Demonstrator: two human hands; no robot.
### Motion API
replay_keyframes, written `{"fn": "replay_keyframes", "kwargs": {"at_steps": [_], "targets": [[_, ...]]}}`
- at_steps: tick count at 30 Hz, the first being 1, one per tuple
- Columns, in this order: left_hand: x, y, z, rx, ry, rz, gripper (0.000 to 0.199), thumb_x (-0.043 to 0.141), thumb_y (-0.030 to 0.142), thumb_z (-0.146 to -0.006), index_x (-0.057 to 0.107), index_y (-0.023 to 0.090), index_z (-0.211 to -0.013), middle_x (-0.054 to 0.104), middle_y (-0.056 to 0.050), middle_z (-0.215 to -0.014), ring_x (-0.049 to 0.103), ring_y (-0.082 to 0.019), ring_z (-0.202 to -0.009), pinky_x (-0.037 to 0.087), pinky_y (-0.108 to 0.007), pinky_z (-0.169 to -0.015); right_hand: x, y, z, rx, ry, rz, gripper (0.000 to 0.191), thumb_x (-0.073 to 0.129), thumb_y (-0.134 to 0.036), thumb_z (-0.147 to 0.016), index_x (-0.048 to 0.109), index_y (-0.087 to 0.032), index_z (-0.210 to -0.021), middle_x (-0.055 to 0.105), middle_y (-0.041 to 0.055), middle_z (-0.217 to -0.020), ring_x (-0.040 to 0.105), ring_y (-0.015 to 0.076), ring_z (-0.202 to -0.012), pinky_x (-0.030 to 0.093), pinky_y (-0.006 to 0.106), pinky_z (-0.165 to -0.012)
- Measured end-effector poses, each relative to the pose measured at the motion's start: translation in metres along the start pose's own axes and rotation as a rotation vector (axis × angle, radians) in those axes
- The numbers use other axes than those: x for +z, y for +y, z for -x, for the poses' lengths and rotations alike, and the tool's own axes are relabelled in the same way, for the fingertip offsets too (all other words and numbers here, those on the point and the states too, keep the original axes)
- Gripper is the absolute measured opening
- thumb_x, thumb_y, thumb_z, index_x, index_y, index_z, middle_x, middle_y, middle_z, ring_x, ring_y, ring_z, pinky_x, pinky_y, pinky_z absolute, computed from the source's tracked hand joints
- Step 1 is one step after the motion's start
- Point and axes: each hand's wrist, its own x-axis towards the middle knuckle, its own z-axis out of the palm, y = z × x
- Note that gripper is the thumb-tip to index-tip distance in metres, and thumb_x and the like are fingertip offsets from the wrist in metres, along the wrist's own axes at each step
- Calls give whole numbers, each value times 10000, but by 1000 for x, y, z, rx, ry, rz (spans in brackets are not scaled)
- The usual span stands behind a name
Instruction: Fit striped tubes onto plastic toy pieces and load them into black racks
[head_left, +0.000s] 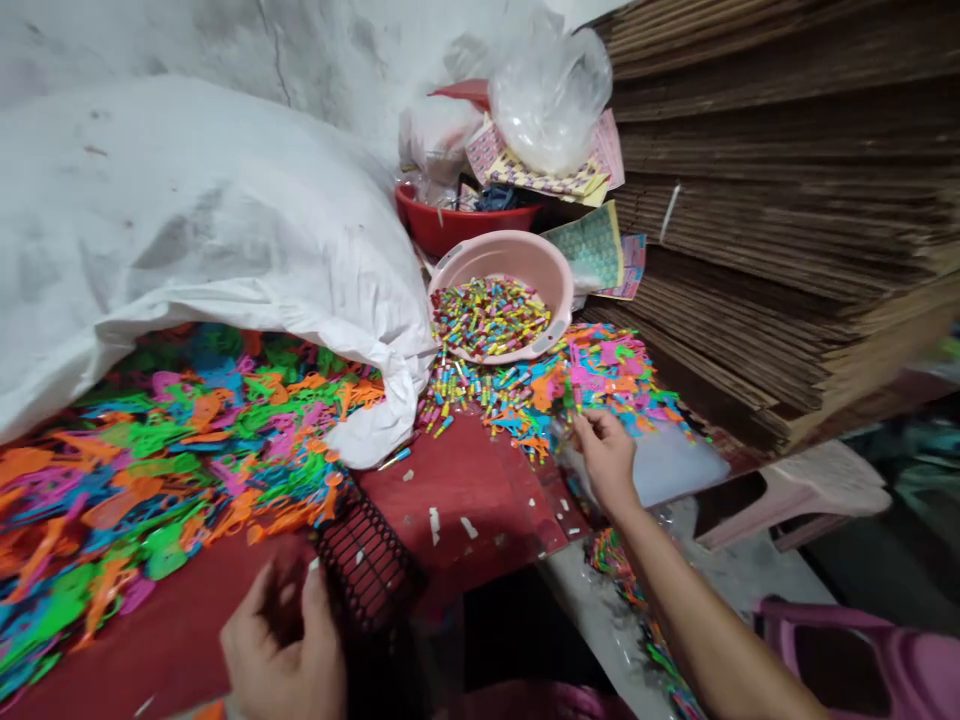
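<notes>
My left hand (285, 635) is at the lower left over the red table (457, 480), its fingers curled and apart, beside a black plastic basket (367, 560). A small white bit shows near its fingertips. My right hand (606, 455) has its fingertips pinched at the edge of a pile of coloured plastic pieces (600, 365); what they hold is blurred. Behind it a pink basin (559, 280) contains many small wrapped pieces (491, 315), and more of these lie in front of the basin.
A large white sack (225, 220) spills coloured plastic shapes (187, 450) on the left. Behind are a red basin (450, 230) and a clear bag (551, 95). Stacked cardboard (750, 180) rises at right, above a pale stool (810, 485) and purple chair (862, 650).
</notes>
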Motion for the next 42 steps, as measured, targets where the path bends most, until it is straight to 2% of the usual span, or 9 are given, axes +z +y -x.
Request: {"fn": "replay_keyframes", "kwargs": {"at_steps": [2,5,7,11,16,23,29,35,42], "targets": [[-5,14,12,3,22,62,470,429,503,-922,541,197,-1260,651,-92,-1088,640,-252,-1018,541,-407,-913,15,-20,28,-1,-119,-95,277,631,-448,-840,650,-175,-879,552,-35,-623,474,117,-535,392,235,-511],[-9,34,22,171,-209,222,292,485,443,-933,662,232,-1028,674,-64,-992,645,-212,-949,537,-366,-883,40,-52,75,-96,-421,-120,206,625,-401,-884,673,-201,-894,606,-9,-690,536,136,-608,429,247,-572],[-11,41,22,213,-319,325,270,513,416,-934,670,235,-1059,673,-65,-985,644,-195,-917,543,-333,-826,56,-72,105,-203,-697,-149,173,600,-367,-916,681,-218,-887,646,9,-759,587,149,-686,458,255,-632],[-19,34,18,148,-242,374,216,599,390,-899,674,216,-1001,628,-43,-884,601,-159,-793,509,-273,-706,91,-95,152,-355,-1022,-291,120,576,-293,-941,678,-230,-948,695,14,-859,642,155,-793,481,260,-706],[-30,8,10,54,-123,487,180,688,362,-842,666,193,-901,592,-10,-841,566,-129,-765,464,-231,-697,126,-101,180,-468,-1022,-379,105,586,-271,-942,653,-191,-928,675,32,-840,634,164,-803,466,268,-704],[-31,-4,4,-176,-138,629,230,709,386,-831,627,171,-838,577,21,-730,517,-97,-674,438,-208,-669,141,-104,192,-560,-1018,-316,69,594,-240,-938,623,-189,-901,642,24,-803,605,152,-742,439,256,-653],[-36,-4,-3,-127,-184,592,238,675,400,-857,637,165,-866,626,3,-724,557,-113,-666,464,-222,-663,143,-100,193,-560,-1032,-311,110,557,-152,-930,630,-181,-1007,666,55,-884,636,183,-822,498,286,-705],[-44,-17,-18,-72,-199,595,316,689,411,-841,694,174,-1049,701,-74,-1026,646,-175,-928,506,-293,-880,135,-97,186,-519,-971,-344,237,533,-76,-909,625,-207,-1084,688,60,-986,657,186,-915,530,312,-799],[-39,-23,-30,-148,-158,620,512,759,396,-773,634,184,-1223,705,-50,-969,655,-131,-813,535,-258,-800,128,-95,177,-460,-909,-353,257,529,-65,-905,646,-221,-1073,699,47,-962,663,175,-890,537,304,-780]]}}
